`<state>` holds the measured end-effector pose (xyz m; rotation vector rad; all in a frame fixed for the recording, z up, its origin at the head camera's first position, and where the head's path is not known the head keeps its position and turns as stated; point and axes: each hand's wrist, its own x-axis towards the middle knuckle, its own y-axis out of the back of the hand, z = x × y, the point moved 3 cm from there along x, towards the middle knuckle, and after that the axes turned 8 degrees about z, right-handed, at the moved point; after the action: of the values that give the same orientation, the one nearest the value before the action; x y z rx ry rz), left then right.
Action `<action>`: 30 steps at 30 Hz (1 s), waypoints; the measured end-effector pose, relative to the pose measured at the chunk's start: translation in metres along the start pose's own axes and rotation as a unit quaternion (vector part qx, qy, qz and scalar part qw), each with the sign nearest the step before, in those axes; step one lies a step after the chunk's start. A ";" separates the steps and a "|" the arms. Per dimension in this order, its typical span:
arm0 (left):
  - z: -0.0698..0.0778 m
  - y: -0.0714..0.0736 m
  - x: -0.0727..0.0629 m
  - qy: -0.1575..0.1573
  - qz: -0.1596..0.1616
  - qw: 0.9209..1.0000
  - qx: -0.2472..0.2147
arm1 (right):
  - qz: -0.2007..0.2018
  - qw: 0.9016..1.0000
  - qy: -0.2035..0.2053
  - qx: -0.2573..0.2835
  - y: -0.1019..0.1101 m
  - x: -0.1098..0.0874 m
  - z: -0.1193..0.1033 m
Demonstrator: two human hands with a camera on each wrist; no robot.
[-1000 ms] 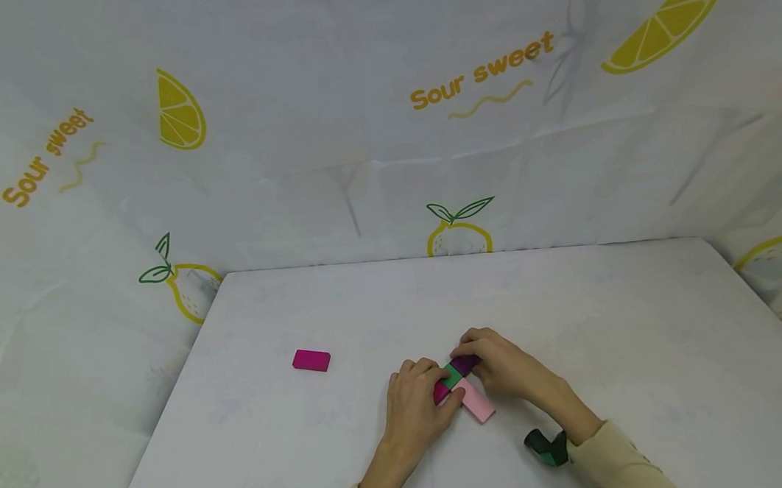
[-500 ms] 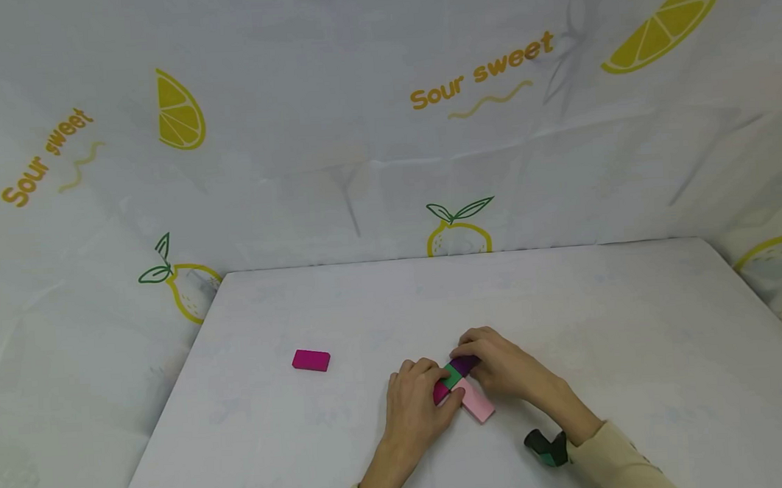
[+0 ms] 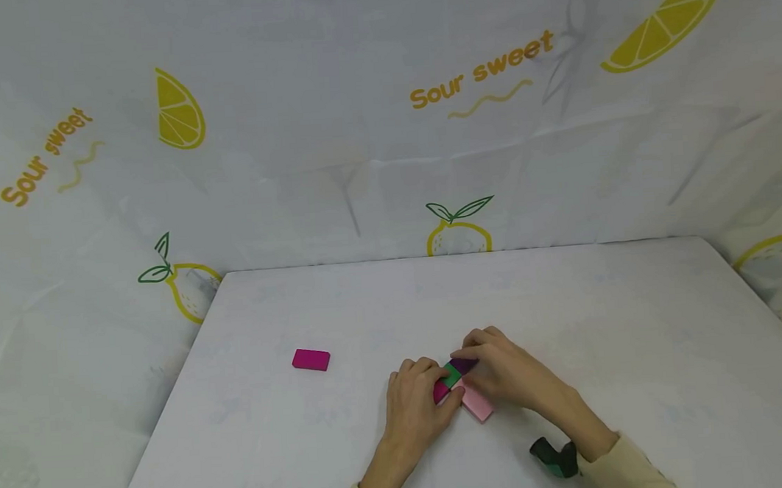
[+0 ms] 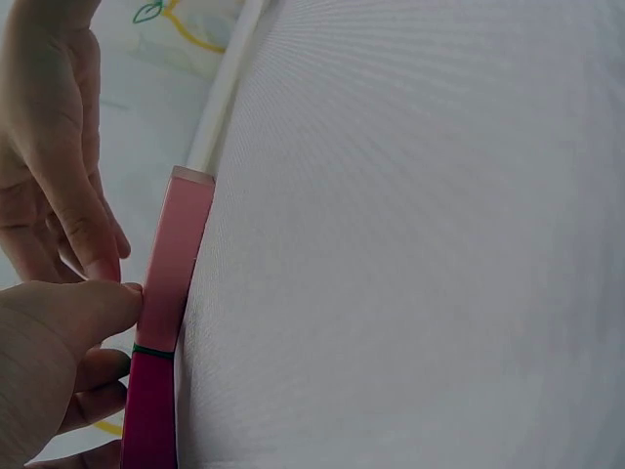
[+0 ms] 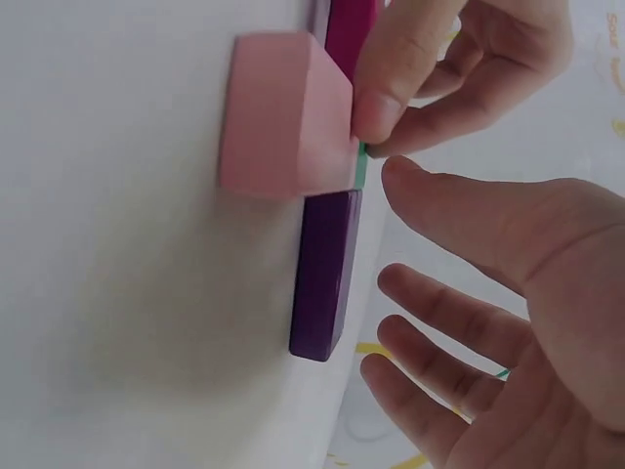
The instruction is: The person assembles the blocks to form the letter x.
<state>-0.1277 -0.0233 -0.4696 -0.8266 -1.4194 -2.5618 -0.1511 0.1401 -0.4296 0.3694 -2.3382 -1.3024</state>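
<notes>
Left hand on pink oblong

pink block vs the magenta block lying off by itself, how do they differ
The pink block is pale; the lone magenta block is deeply coloured. The pink block meets the green block and is touched by the left hand; the magenta block lies apart, untouched. Both are oblong and rest on the white table.

White tabletop, pale backdrop, printed lemon wedges, orange lettering
</notes>
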 end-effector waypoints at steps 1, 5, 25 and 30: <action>0.000 0.000 0.000 0.000 0.001 1.000 0.000 | 0.000 1.000 0.002 -0.002 0.000 -0.002 -0.001; 0.000 0.000 0.000 0.001 0.003 1.000 -0.001 | 0.004 1.000 0.005 -0.008 -0.004 -0.007 -0.002; 0.000 -0.001 -0.001 0.004 -0.007 1.000 0.002 | 0.035 0.999 0.025 -0.028 -0.016 -0.015 -0.003; 0.001 0.000 -0.001 0.002 -0.005 1.000 -0.001 | 0.050 0.998 0.025 -0.034 -0.017 -0.016 -0.006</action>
<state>-0.1270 -0.0226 -0.4699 -0.8150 -1.4229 -2.5726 -0.1338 0.1343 -0.4451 0.2573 -2.2347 -1.3047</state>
